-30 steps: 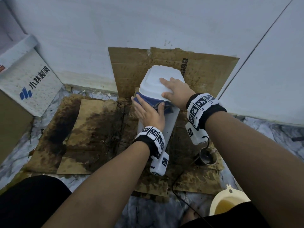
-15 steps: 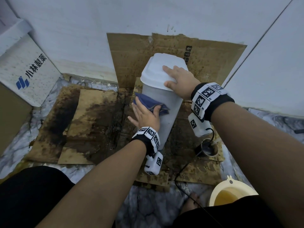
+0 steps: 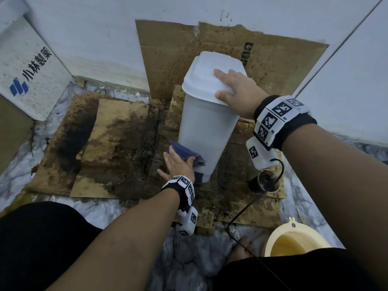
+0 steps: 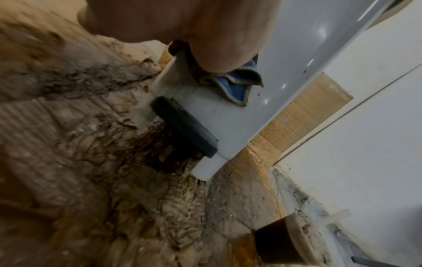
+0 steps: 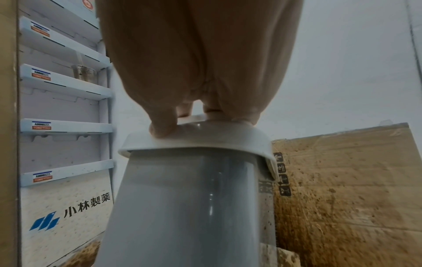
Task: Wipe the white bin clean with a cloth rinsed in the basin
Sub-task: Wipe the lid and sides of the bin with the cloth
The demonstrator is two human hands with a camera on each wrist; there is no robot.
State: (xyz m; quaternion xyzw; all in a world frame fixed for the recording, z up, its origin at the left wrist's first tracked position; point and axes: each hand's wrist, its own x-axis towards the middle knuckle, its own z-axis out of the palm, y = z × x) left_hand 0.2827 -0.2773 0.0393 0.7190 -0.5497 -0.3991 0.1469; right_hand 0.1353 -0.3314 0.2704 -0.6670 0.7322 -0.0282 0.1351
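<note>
The white bin (image 3: pixel 206 131) stands upright on stained cardboard, its lid (image 3: pixel 206 80) closed. My right hand (image 3: pixel 234 88) lies flat on the lid, thumb at the lid's near edge; in the right wrist view the hand (image 5: pixel 194 63) presses on the lid (image 5: pixel 205 142) above the bin's body (image 5: pixel 182 207). My left hand (image 3: pixel 178 164) presses a blue cloth (image 3: pixel 184 153) with straight fingers against the bin's lower left side. In the left wrist view the cloth (image 4: pixel 237 84) sticks out under my palm (image 4: pixel 182 27), just above the bin's black pedal (image 4: pixel 185 126).
A yellow basin (image 3: pixel 279 234) with yellowish water sits at the bottom right, by my right leg. A dark cup (image 3: pixel 264 182) stands right of the bin's base. Wet, dirty cardboard (image 3: pixel 117 148) covers the floor. A white display box (image 3: pixel 31 74) leans at left. Walls close in behind.
My left hand has slid the cloth down the bin's side, from just under the lid to near the base. My right hand has stayed on the lid.
</note>
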